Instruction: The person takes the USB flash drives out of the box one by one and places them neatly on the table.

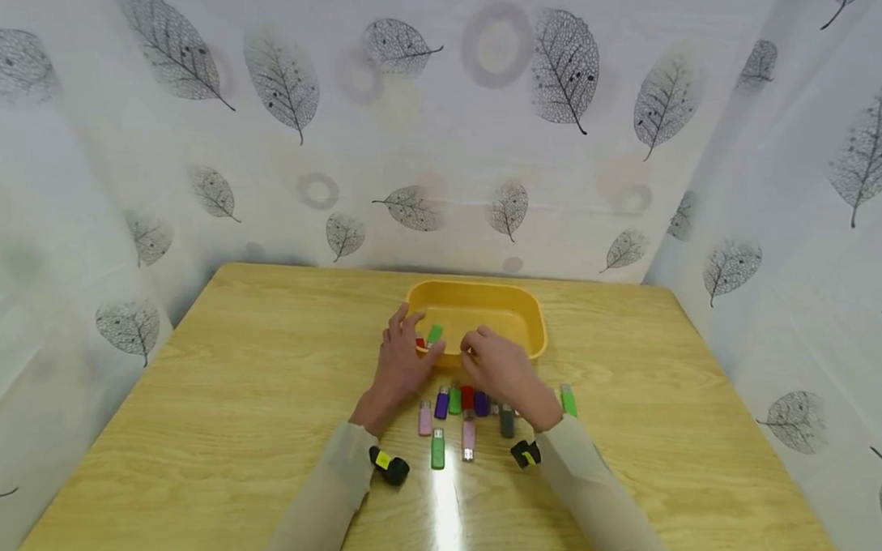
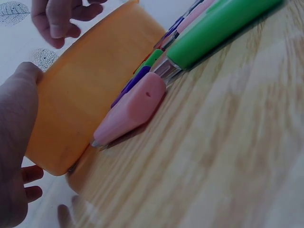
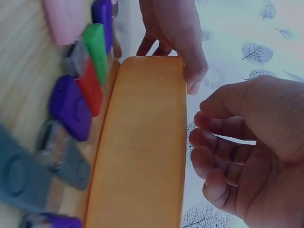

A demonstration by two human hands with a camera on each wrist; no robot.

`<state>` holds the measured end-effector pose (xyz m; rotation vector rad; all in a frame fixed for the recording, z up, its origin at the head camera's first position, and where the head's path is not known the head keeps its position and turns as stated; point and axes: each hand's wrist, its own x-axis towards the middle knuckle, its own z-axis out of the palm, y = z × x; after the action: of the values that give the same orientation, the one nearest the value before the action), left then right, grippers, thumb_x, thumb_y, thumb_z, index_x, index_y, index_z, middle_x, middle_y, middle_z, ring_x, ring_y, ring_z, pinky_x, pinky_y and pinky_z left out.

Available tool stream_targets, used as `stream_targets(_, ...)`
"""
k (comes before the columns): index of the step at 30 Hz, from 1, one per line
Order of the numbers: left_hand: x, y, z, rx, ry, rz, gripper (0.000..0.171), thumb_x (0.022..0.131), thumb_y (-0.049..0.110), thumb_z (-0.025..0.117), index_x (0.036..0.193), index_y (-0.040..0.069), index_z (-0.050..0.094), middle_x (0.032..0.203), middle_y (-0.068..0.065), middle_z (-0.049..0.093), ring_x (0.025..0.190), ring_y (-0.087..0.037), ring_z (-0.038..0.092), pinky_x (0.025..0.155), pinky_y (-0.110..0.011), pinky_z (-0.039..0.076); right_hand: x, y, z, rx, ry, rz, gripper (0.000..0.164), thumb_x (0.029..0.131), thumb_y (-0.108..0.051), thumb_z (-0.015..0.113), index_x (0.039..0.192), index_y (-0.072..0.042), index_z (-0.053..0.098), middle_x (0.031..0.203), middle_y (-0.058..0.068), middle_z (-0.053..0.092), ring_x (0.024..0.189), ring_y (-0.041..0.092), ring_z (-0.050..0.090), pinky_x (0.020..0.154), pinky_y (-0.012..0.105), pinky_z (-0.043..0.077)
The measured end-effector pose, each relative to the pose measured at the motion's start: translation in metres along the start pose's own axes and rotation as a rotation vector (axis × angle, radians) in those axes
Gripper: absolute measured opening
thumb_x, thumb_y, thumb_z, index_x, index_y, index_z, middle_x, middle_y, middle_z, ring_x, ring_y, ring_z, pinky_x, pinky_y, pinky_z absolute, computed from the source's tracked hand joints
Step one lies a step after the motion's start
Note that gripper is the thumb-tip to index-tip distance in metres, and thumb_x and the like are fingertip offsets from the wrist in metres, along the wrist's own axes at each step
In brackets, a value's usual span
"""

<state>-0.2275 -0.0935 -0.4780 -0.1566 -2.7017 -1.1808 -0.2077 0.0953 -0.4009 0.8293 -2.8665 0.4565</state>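
Note:
My left hand [image 1: 400,367] holds the front left corner of a yellow-orange plastic tray [image 1: 483,319], thumb at the front rim and fingers around the left side. My right hand [image 1: 506,371] hangs over the front rim; the right wrist view shows its fingers loosely curled, with nothing visible between them. Inside the tray, near the left hand, lie a green USB stick [image 1: 435,334] and a red USB stick [image 1: 420,342]. In front of it are several more, among them a pink USB stick [image 2: 130,111], a red one [image 3: 90,88] and a purple one [image 3: 71,108].
Nearer me on the wooden table [image 1: 263,366] lie a green USB stick [image 1: 438,450] and a pink one [image 1: 468,440]. Another green stick [image 1: 569,400] lies right of my right wrist. A leaf-patterned curtain [image 1: 445,146] rises behind and beside the table.

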Motion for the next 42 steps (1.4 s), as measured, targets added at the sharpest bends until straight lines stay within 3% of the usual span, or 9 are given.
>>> stream_targets(8, 0.000, -0.001, 0.000, 0.006, 0.011, 0.011, 0.068, 0.095, 0.048, 0.058, 0.148, 0.012, 0.036, 0.162, -0.012, 0.013, 0.132, -0.038, 0.034, 0.108, -0.058, 0.033, 0.031, -0.004, -0.001, 0.093, -0.061, -0.039, 0.016, 0.096, -0.014, 0.063, 0.106, -0.008, 0.074, 0.100, 0.004, 0.069, 0.091, 0.020, 0.066, 0.084, 0.035, 0.055)
stream_targets(16, 0.004, -0.003, -0.004, 0.011, 0.017, 0.026, 0.070, 0.095, 0.053, 0.057, 0.148, 0.012, 0.036, 0.162, -0.012, 0.013, 0.132, -0.038, 0.034, 0.108, -0.058, 0.032, 0.075, 0.009, 0.008, 0.160, -0.325, -0.105, 0.025, 0.095, -0.017, 0.066, 0.115, -0.004, 0.073, 0.113, 0.008, 0.072, 0.110, 0.025, 0.065, 0.099, 0.038, 0.049)
stream_targets(21, 0.006, -0.005, -0.005, 0.013, 0.029, 0.048, 0.071, 0.094, 0.055, 0.056, 0.148, 0.012, 0.037, 0.162, -0.013, 0.014, 0.134, -0.038, 0.033, 0.108, -0.059, 0.033, 0.089, 0.017, 0.015, 0.200, -0.399, -0.124, 0.027, 0.095, -0.019, 0.066, 0.118, -0.006, 0.073, 0.114, 0.007, 0.072, 0.109, 0.024, 0.065, 0.099, 0.038, 0.049)
stream_targets(26, 0.006, -0.005, -0.004, 0.013, 0.027, 0.056, 0.071, 0.094, 0.055, 0.056, 0.147, 0.011, 0.037, 0.162, -0.014, 0.015, 0.134, -0.038, 0.033, 0.108, -0.059, 0.033, 0.095, 0.022, 0.023, 0.209, -0.436, -0.136, 0.022, 0.095, -0.013, 0.064, 0.114, -0.009, 0.075, 0.113, 0.003, 0.073, 0.108, 0.022, 0.065, 0.099, 0.037, 0.049)
stream_targets(31, 0.005, -0.003, -0.005, -0.001, 0.030, 0.044, 0.070, 0.094, 0.053, 0.057, 0.147, 0.011, 0.037, 0.162, -0.013, 0.015, 0.136, -0.038, 0.032, 0.109, -0.058, 0.032, 0.100, 0.024, 0.031, 0.190, -0.442, -0.081, 0.024, 0.093, -0.005, 0.060, 0.111, -0.010, 0.076, 0.110, 0.003, 0.073, 0.107, 0.021, 0.065, 0.098, 0.035, 0.049)
stream_targets(36, 0.004, -0.002, -0.004, 0.005, 0.026, 0.030, 0.068, 0.094, 0.050, 0.058, 0.147, 0.012, 0.038, 0.163, -0.012, 0.015, 0.137, -0.037, 0.031, 0.110, -0.058, 0.031, 0.102, 0.023, 0.037, 0.110, -0.432, -0.033, 0.020, 0.095, -0.008, 0.060, 0.108, -0.012, 0.073, 0.110, 0.003, 0.067, 0.100, 0.020, 0.062, 0.096, 0.036, 0.050)
stream_targets(42, 0.002, -0.002, -0.001, 0.020, 0.002, 0.016, 0.068, 0.094, 0.051, 0.057, 0.148, 0.014, 0.036, 0.163, -0.011, 0.013, 0.138, -0.036, 0.030, 0.111, -0.056, 0.032, 0.100, 0.021, 0.039, 0.044, -0.405, -0.049, 0.011, 0.093, -0.010, 0.066, 0.102, -0.013, 0.071, 0.115, 0.004, 0.065, 0.103, 0.021, 0.060, 0.098, 0.038, 0.048)
